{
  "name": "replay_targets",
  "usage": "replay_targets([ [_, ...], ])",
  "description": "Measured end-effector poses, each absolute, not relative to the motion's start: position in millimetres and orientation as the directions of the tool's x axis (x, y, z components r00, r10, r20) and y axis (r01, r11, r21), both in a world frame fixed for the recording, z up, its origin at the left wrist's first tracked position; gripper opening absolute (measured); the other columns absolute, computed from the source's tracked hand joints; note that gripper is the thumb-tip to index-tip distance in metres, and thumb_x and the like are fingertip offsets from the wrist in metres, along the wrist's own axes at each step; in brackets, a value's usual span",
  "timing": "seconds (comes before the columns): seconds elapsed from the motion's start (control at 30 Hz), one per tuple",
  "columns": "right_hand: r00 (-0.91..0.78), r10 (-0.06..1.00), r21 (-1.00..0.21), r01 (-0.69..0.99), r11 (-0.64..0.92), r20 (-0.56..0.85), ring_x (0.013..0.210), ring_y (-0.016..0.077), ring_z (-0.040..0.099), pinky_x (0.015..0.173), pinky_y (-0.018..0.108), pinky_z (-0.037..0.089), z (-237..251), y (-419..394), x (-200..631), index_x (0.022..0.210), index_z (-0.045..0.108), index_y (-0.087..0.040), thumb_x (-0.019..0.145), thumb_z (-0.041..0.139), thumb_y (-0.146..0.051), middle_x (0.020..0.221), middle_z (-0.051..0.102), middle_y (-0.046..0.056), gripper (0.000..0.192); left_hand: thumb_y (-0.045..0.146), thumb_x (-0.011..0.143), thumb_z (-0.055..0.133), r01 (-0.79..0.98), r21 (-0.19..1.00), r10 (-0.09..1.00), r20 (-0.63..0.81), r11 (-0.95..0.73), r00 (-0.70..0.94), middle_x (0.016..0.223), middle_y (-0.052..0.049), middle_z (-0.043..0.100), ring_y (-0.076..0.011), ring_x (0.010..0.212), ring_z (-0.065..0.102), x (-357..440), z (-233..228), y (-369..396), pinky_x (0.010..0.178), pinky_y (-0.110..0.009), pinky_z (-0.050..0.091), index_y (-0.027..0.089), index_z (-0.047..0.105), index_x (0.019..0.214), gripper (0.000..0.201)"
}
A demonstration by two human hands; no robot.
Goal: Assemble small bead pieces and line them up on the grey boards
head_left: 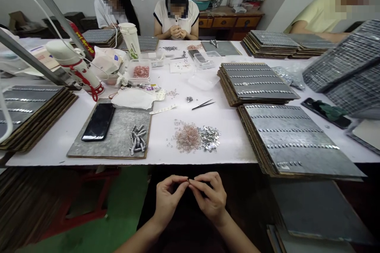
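Note:
My left hand (167, 199) and my right hand (210, 196) meet below the table's front edge, over my lap. Their fingertips pinch a tiny part (189, 180) between them; it is too small to make out. On the white table (228, 126) in front lie a heap of pink rings (187, 137) and a heap of silver washers (210, 138). Left of them a grey board (118, 134) carries a cluster of small metal pieces (137, 139) and a black phone (99, 121). Black tweezers (203, 104) lie beyond the heaps.
Stacks of grey boards with rows of silver parts stand at right (292, 138), behind it (255, 83) and at left (28, 108). A white bottle with red trim (75, 67), a tub of pink parts (140, 72) and a tall cup (130, 39) sit further back. Three people sit around the table.

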State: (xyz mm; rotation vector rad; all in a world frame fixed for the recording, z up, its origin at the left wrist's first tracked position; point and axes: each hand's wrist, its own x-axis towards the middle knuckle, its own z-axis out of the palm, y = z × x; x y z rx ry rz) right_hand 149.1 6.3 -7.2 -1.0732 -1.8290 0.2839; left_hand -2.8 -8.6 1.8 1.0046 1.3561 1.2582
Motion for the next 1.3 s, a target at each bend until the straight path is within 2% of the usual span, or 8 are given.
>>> replay_targets([
  [0.2,-0.137,0.751,-0.556,0.590,0.586,0.646,0.078,0.0158,0.055,0.067,0.033,0.049,-12,3,147,0.095,0.070,-0.028,0.080,0.066,-0.011,0.082,0.063,0.002,0.023,0.029,0.074,0.075,-0.152,0.974,0.974,-0.188,0.168,-0.128,0.077,-0.007,0.075,-0.0200,0.074,0.070,-4,-3,-10,0.070,-0.027,0.056,0.017,0.076,0.081,0.014],
  [0.47,-0.091,0.856,-0.692,0.549,0.469,0.509,0.084,0.0176,0.055,0.071,0.034,0.048,-5,5,143,0.082,0.063,-0.023,0.086,0.056,-0.015,0.085,0.059,0.004,0.011,0.029,0.072,0.077,-0.299,0.925,0.960,-0.268,0.233,-0.080,0.079,-0.006,0.075,-0.0191,0.076,0.070,-6,-7,-8,0.074,-0.028,0.055,0.017,0.074,0.081,0.015],
  [0.7,-0.115,0.889,-0.732,0.527,0.432,0.443,0.085,0.0181,0.054,0.073,0.034,0.047,-1,6,141,0.081,0.061,-0.023,0.088,0.054,-0.018,0.087,0.059,0.004,0.011,0.031,0.073,0.076,-0.283,0.926,0.955,-0.284,0.249,-0.089,0.077,-0.005,0.073,-0.0183,0.074,0.068,-10,-9,-7,0.071,-0.027,0.054,0.016,0.073,0.080,0.016],
  [0.9,-0.166,0.889,-0.717,0.537,0.444,0.426,0.089,0.0182,0.053,0.076,0.034,0.047,-5,4,139,0.081,0.062,-0.023,0.086,0.057,-0.017,0.090,0.059,0.004,0.009,0.028,0.073,0.075,-0.194,0.970,0.971,-0.176,0.143,-0.163,0.076,-0.005,0.073,-0.0195,0.073,0.069,-10,-4,-8,0.072,-0.028,0.055,0.017,0.073,0.077,0.012],
  [1.03,-0.179,0.894,-0.714,0.546,0.438,0.412,0.090,0.0181,0.053,0.077,0.034,0.047,-6,6,140,0.080,0.063,-0.023,0.084,0.060,-0.017,0.091,0.058,0.004,0.008,0.025,0.071,0.077,-0.140,0.982,0.965,-0.157,0.130,-0.211,0.073,-0.004,0.073,-0.0178,0.070,0.067,-11,-5,-9,0.069,-0.026,0.054,0.017,0.073,0.074,0.009],
  [1.17,-0.125,0.892,-0.714,0.556,0.425,0.434,0.089,0.0183,0.053,0.077,0.035,0.046,-5,8,149,0.081,0.061,-0.023,0.086,0.057,-0.017,0.091,0.058,0.004,0.009,0.026,0.070,0.078,-0.189,0.965,0.948,-0.225,0.184,-0.225,0.074,-0.003,0.072,-0.0154,0.071,0.066,-12,-11,-9,0.069,-0.024,0.053,0.018,0.074,0.077,0.011],
  [1.3,-0.024,0.856,-0.680,0.597,0.426,0.516,0.089,0.0182,0.051,0.077,0.034,0.045,-4,8,157,0.088,0.059,-0.022,0.089,0.052,-0.017,0.092,0.056,0.005,0.009,0.027,0.068,0.081,-0.344,0.901,0.920,-0.341,0.262,-0.191,0.073,-0.001,0.070,-0.0126,0.070,0.063,-10,-15,-6,0.068,-0.021,0.051,0.018,0.074,0.079,0.017],
])
